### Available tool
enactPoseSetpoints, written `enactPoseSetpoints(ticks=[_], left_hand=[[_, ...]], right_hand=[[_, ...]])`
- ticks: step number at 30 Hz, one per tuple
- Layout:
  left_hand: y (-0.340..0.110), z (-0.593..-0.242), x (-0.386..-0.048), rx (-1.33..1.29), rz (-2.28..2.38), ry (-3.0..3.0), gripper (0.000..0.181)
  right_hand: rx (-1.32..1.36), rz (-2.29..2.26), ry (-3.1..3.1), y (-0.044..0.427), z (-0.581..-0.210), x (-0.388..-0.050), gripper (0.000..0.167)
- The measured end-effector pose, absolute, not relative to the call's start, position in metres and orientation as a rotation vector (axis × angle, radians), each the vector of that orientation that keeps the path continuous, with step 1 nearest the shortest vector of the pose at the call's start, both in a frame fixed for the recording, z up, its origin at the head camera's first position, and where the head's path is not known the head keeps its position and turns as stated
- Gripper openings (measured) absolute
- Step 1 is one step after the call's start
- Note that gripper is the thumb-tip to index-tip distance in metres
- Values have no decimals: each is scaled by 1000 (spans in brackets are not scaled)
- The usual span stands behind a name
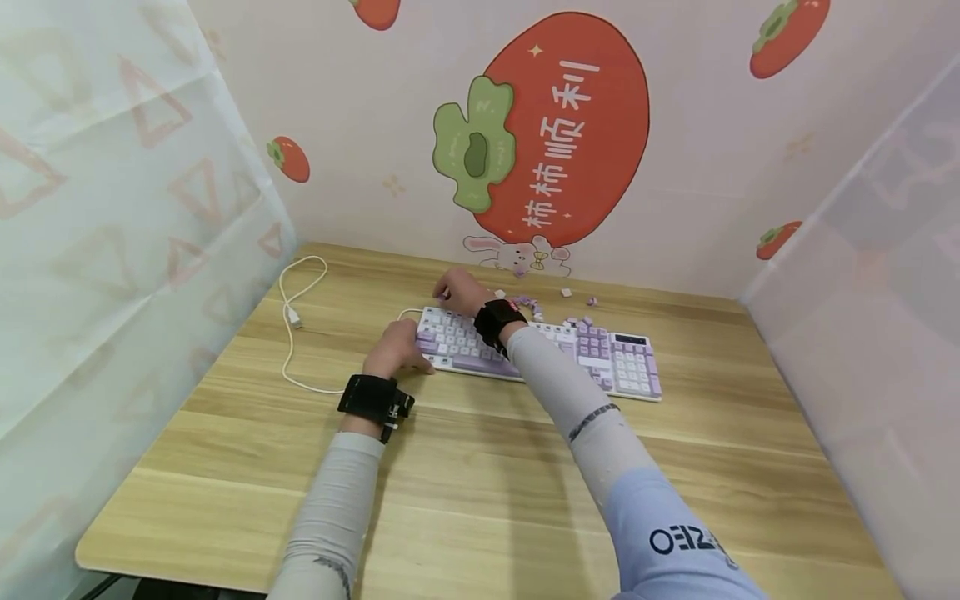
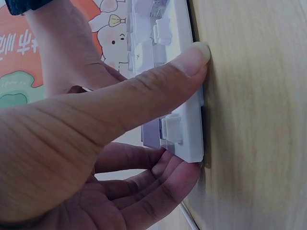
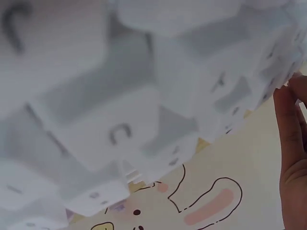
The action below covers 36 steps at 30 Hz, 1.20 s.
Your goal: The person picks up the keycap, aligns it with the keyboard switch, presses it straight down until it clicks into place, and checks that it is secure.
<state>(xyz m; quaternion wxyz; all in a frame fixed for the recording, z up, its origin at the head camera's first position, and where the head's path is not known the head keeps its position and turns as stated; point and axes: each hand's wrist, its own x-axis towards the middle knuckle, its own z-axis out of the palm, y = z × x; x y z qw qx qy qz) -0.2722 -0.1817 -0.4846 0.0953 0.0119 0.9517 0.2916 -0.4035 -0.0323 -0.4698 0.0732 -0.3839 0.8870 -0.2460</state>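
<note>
A white and purple keyboard (image 1: 487, 364) lies on the table, some of its key sockets bare. My left hand (image 1: 395, 348) grips its left end, the thumb (image 2: 158, 86) along the front edge and the curled fingers (image 2: 158, 191) against the side. Over the keyboard's back left corner, my right hand (image 1: 463, 292) pinches a small purple keycap, mostly hidden by the fingers. White keycaps (image 3: 129, 129) fill much of the right wrist view, where the right hand's fingers (image 3: 290, 129) show at the right edge.
Loose purple and white keycaps (image 1: 534, 307) lie behind the keyboard, with a white keycap (image 1: 566, 292) farther right. A white cable (image 1: 289, 350) with a plug loops across the table's left side. A printed backdrop (image 1: 697, 150) stands behind the wooden table (image 1: 465, 483).
</note>
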Motion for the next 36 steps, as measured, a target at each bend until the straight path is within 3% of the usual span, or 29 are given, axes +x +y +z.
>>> enactPoseSetpoints(ticks=[36], left_hand=[[-182,-483,-269,49,871,2839,59]], right_hand=[[-1337,-627,2580,-44,-462,-372,20]])
